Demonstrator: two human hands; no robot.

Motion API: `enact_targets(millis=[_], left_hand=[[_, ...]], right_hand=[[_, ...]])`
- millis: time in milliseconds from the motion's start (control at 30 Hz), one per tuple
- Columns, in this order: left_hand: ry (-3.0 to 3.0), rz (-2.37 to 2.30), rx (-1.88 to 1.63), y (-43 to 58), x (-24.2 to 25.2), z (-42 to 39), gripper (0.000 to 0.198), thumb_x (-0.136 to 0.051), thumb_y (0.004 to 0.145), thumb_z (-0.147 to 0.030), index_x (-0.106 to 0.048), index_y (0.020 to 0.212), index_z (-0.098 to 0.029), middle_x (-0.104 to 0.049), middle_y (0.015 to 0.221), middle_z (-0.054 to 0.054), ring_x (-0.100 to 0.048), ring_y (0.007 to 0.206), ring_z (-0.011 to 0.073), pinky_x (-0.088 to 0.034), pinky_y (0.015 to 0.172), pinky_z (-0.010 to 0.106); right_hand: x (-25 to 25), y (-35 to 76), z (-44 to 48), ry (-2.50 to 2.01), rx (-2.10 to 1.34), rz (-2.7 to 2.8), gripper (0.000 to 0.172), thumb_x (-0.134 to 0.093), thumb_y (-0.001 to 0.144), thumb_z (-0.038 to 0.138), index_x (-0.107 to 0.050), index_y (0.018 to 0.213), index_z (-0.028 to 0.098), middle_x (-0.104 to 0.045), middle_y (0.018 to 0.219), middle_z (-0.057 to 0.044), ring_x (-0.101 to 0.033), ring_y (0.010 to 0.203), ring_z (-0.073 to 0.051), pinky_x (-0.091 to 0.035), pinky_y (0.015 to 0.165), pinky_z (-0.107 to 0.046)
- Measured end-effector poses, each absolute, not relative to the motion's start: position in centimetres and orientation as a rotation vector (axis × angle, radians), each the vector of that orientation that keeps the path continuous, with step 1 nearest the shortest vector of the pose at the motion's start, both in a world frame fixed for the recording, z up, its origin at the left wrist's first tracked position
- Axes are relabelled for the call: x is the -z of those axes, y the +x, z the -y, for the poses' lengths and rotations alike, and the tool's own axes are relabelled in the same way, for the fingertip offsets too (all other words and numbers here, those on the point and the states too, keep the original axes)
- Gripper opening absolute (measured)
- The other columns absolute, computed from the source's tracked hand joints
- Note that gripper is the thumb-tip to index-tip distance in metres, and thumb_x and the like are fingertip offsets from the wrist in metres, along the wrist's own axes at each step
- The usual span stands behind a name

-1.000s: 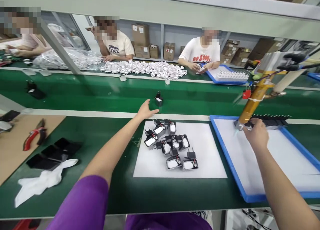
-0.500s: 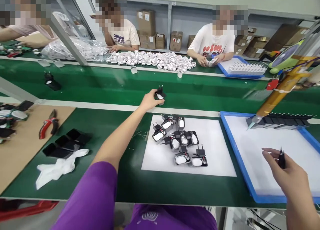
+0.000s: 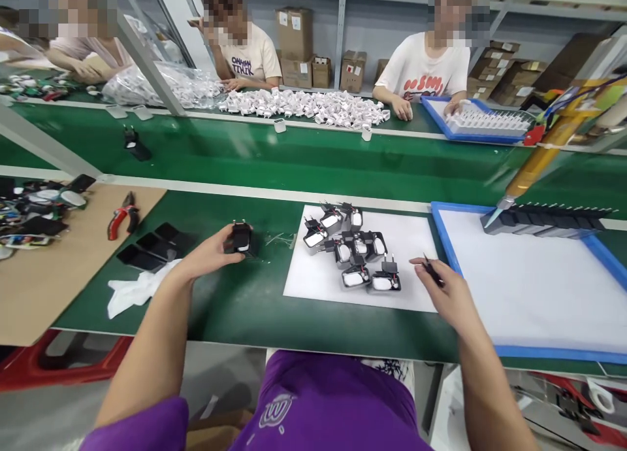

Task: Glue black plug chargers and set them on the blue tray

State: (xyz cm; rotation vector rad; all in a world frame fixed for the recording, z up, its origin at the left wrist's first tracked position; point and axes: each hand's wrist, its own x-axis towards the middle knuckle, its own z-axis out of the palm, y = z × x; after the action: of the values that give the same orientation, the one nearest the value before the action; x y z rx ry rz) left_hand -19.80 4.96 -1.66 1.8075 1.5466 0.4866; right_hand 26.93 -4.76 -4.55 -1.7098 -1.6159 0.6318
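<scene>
My left hand [image 3: 211, 253] is closed around a black plug adapter [image 3: 240, 237], held just above the green table left of the white sheet [image 3: 313, 278]. My right hand [image 3: 445, 293] pinches a small thin black part [image 3: 432, 270] over the right edge of that sheet. Between my hands lies a heap of several open black adapters [image 3: 353, 248] on the sheet. To the right sits a blue-rimmed tray [image 3: 460, 255] with a row of black parts [image 3: 548, 219] at its far side, under the tip of a yellow dispenser tool [image 3: 533, 170].
Black covers [image 3: 151, 247] and a white cloth [image 3: 134, 289] lie at my left, red pliers [image 3: 122, 216] on a brown board [image 3: 44, 274] beyond them. A green conveyor [image 3: 304, 157] carries a black adapter [image 3: 133, 144]. Three people work across it among white plugs [image 3: 304, 108].
My left hand took the black adapter off the conveyor and drew it back to the table near me. My right hand left the tray and moved left with the small black part.
</scene>
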Motion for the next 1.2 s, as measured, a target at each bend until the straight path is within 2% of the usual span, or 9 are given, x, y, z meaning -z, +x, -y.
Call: enact_targets(millis=[133, 200, 400, 567, 767, 900, 967, 1067, 1200], left_hand=[[2.111, -1.804, -0.794, -18.5, 1.3, -2.4, 0.075, -0.064, 0.074, -0.058, -0.038, 0.137, -0.026, -0.046, 0.143, 0.009, -0.034, 0.138, 0.0342, -0.030, 0.112, 0.058], [2.267, -1.861, -1.009, -15.9, 0.8, -0.6, 0.059, -0.062, 0.082, -0.047, -0.042, 0.134, -0.027, -0.048, 0.140, 0.007, -0.035, 0.137, 0.0315, -0.028, 0.114, 0.056], [2.504, -1.468, -1.169, -5.4, 1.3, 2.7, 0.016, -0.060, 0.086, -0.023, -0.063, 0.101, -0.024, -0.059, 0.123, 0.008, -0.046, 0.122, 0.0284, -0.038, 0.105, 0.051], [2.505, -1.218, -1.144, 0.2, 3.1, 4.2, 0.016, -0.060, 0.086, -0.017, -0.064, 0.100, -0.022, -0.060, 0.120, 0.009, -0.045, 0.119, 0.0267, -0.042, 0.102, 0.047], [2.581, -1.373, -0.881, 2.1, 4.3, 5.7, 0.048, -0.066, 0.082, -0.046, -0.056, 0.121, -0.020, -0.052, 0.134, 0.017, -0.038, 0.129, 0.0363, -0.037, 0.102, 0.055], [2.693, -1.396, -0.764, 2.2, 3.4, 4.8, 0.070, -0.067, 0.079, -0.052, -0.044, 0.136, -0.017, -0.043, 0.145, 0.020, -0.024, 0.140, 0.0404, -0.025, 0.109, 0.059], [2.824, -1.225, -0.606, 2.5, 2.3, 3.7, 0.076, -0.067, 0.080, -0.049, -0.037, 0.142, -0.017, -0.041, 0.148, 0.018, -0.021, 0.143, 0.0386, -0.017, 0.113, 0.058], [2.987, -0.906, -0.343, 3.5, 0.8, 1.8, 0.072, -0.068, 0.082, -0.044, -0.038, 0.141, -0.016, -0.047, 0.145, 0.015, -0.024, 0.143, 0.0341, -0.010, 0.115, 0.054], [3.042, -0.782, -0.160, 5.2, 0.3, 0.6, 0.046, -0.066, 0.085, -0.035, -0.053, 0.124, -0.014, -0.065, 0.121, 0.013, -0.038, 0.135, 0.0282, -0.019, 0.110, 0.047]], right_hand=[[4.8, 24.4, 5.8, -1.737, -0.789, 1.556, 0.046, -0.053, 0.084, 0.057, -0.062, 0.109, 0.019, -0.064, 0.083, -0.003, -0.058, 0.067, -0.016, -0.047, 0.065, -0.029], [5.0, 23.1, 6.5, -1.805, -0.809, 1.532, 0.057, -0.060, 0.077, 0.061, -0.055, 0.114, 0.018, -0.062, 0.083, -0.002, -0.056, 0.062, -0.015, -0.046, 0.060, -0.029], [6.1, 19.5, 7.2, -1.880, -0.438, 1.477, 0.067, -0.066, 0.070, 0.064, -0.049, 0.114, 0.017, -0.061, 0.111, -0.014, -0.060, 0.104, -0.030, -0.052, 0.080, -0.041], [6.0, 20.9, 7.4, -1.638, -0.505, 1.662, 0.052, -0.061, 0.079, 0.039, -0.048, 0.125, 0.017, -0.062, 0.119, -0.013, -0.062, 0.108, -0.025, -0.054, 0.086, -0.038], [4.6, 24.9, 7.4, -1.369, -0.975, 1.811, 0.058, -0.060, 0.082, 0.033, -0.045, 0.138, 0.026, -0.054, 0.137, -0.009, -0.061, 0.106, -0.020, -0.054, 0.075, -0.027], [5.8, 25.5, 7.4, -1.198, -0.973, 1.430, 0.036, -0.058, 0.086, 0.033, -0.061, 0.121, 0.026, -0.058, 0.113, -0.007, -0.048, 0.056, -0.006, -0.041, 0.048, -0.022], [6.5, 25.3, 7.5, -1.099, -0.947, 1.214, 0.026, -0.053, 0.090, 0.035, -0.068, 0.109, 0.025, -0.055, 0.097, -0.004, -0.042, 0.052, -0.006, -0.038, 0.046, -0.024], [7.0, 25.1, 7.9, -1.131, -0.872, 1.087, 0.030, -0.048, 0.093, 0.040, -0.071, 0.101, 0.023, -0.054, 0.087, -0.003, -0.050, 0.064, -0.011, -0.043, 0.057, -0.027], [7.4, 25.0, 8.8, -1.375, -0.813, 1.018, 0.042, -0.047, 0.092, 0.048, -0.068, 0.072, 0.017, -0.047, 0.062, 0.001, -0.043, 0.054, -0.010, -0.033, 0.048, -0.024]])
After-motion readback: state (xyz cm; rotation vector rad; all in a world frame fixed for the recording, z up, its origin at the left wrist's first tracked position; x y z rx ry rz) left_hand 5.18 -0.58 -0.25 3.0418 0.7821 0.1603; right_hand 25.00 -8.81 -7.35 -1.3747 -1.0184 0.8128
